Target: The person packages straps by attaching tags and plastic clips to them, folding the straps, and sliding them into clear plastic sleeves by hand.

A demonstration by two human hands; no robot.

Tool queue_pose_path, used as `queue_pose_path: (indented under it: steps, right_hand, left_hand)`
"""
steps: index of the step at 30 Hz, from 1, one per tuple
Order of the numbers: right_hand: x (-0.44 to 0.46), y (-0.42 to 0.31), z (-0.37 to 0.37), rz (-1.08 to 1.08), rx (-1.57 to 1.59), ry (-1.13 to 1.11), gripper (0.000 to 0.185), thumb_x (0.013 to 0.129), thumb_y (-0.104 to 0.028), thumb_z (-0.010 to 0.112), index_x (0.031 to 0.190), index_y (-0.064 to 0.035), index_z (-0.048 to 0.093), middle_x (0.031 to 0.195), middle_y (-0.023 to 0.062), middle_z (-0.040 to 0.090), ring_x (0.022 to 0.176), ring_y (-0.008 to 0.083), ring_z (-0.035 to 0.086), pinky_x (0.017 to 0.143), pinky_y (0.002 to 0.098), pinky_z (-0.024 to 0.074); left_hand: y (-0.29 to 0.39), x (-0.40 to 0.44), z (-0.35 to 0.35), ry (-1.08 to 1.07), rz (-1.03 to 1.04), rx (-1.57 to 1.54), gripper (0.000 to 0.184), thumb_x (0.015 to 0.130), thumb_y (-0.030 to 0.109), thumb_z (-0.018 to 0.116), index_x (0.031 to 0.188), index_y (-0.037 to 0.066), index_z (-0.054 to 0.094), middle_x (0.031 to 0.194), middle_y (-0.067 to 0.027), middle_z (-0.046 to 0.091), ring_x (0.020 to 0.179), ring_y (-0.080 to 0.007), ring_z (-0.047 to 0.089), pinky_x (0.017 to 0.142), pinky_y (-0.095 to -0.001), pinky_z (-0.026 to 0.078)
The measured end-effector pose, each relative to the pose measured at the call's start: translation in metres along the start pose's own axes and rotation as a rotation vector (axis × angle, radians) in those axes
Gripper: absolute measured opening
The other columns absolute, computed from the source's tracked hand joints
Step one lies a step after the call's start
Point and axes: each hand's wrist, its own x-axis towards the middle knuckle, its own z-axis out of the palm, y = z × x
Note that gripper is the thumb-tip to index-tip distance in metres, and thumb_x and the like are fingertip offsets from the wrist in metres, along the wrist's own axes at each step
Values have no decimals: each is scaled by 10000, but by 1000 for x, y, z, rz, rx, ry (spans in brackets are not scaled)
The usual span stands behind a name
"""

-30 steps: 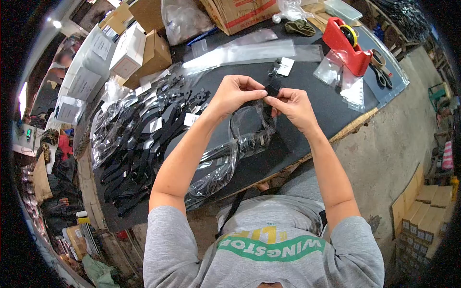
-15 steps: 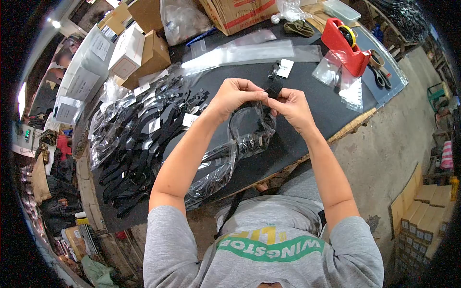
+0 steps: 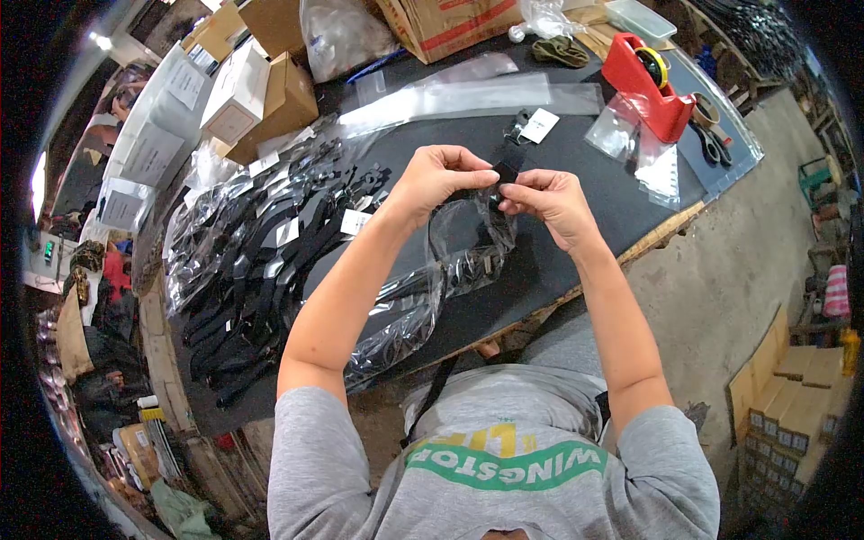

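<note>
Between thumb and fingers, my left hand (image 3: pixel 443 180) pinches a black strap (image 3: pixel 509 167) at its near end. Just to the right, my right hand (image 3: pixel 553 202) is closed with its fingertips at the strap's lower edge. A white tag (image 3: pixel 539 125) lies beyond the fingertips, by the strap's far end. Below both hands a clear plastic bag (image 3: pixel 418 310) with dark strap inside trails over the dark table top (image 3: pixel 562 243). To the left lies a heap of black straps (image 3: pixel 270 243) with white tags, many in clear plastic.
A red tape dispenser (image 3: pixel 641 85) and black-handled scissors (image 3: pixel 714 147) sit at the right. Clear plastic sleeves (image 3: pixel 450 101) lie across the back. Cardboard boxes (image 3: pixel 283 103) stand at the back left. The table's wooden edge (image 3: pixel 630 252) runs along the near right side.
My right hand has shifted slightly right, its fingertips a little apart from my left hand's. The white tag has turned and moved slightly right.
</note>
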Motion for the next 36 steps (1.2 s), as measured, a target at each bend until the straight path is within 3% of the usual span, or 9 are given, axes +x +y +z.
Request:
queue_pose_path:
  steps: [19, 22, 25, 27, 28, 30, 36]
  right_hand:
    - [11, 10, 3, -151, -294, 24, 151, 716, -93, 724, 685, -8, 604, 642, 46, 621, 552, 95, 561, 529, 223, 441]
    - [10, 7, 3, -119, -228, 6, 148, 707, -99, 737, 710, -5, 623, 645, 38, 620, 563, 89, 551, 534, 221, 430]
    - [10, 0, 0, -83, -306, -1, 155, 698, -99, 748, 750, 4, 645, 666, 34, 626, 582, 83, 554, 546, 212, 429]
    - [9, -4, 0, -86, -277, 1, 160, 696, -98, 753, 762, 5, 650, 675, 31, 629, 581, 81, 552, 544, 211, 428]
    - [9, -5, 1, -87, -247, 0, 167, 694, -98, 757, 775, 6, 656, 683, 29, 631, 580, 78, 551, 543, 209, 427]
    - [12, -1, 0, -74, -242, -7, 166, 696, -96, 757, 781, 6, 657, 692, 29, 633, 582, 77, 551, 544, 208, 428]
    - [10, -2, 2, -28, -238, -28, 164, 739, -83, 738, 845, 0, 645, 722, 30, 631, 620, 78, 553, 571, 203, 429]
  left_hand:
    - [3, 6, 0, -84, -54, 16, 168, 693, 109, 766, 778, 28, 645, 765, -67, 665, 723, -127, 610, 726, -254, 462]
    - [-1, 6, 0, -58, -13, 48, 169, 709, 125, 763, 786, 25, 651, 754, -59, 663, 718, -123, 611, 729, -259, 467]
    - [2, -3, -3, -87, -113, -24, 234, 733, 155, 757, 897, 15, 666, 808, -56, 665, 811, -121, 614, 767, -250, 466]
    - [4, -12, -2, -132, 22, -41, 320, 769, 145, 731, 1041, 1, 643, 932, -50, 645, 921, -117, 593, 818, -244, 459]
    - [-1, -15, -2, -131, 22, -40, 320, 769, 145, 731, 1041, 1, 643, 932, -50, 645, 921, -117, 593, 818, -244, 459]
    - [-15, -19, 1, -56, 332, 148, 349, 787, 121, 712, 1113, 26, 631, 931, -48, 602, 906, -119, 591, 848, -259, 460]
    - [-25, -20, 7, 51, 375, 198, 281, 791, 74, 680, 1064, 12, 653, 913, -46, 593, 881, -119, 593, 800, -247, 471]
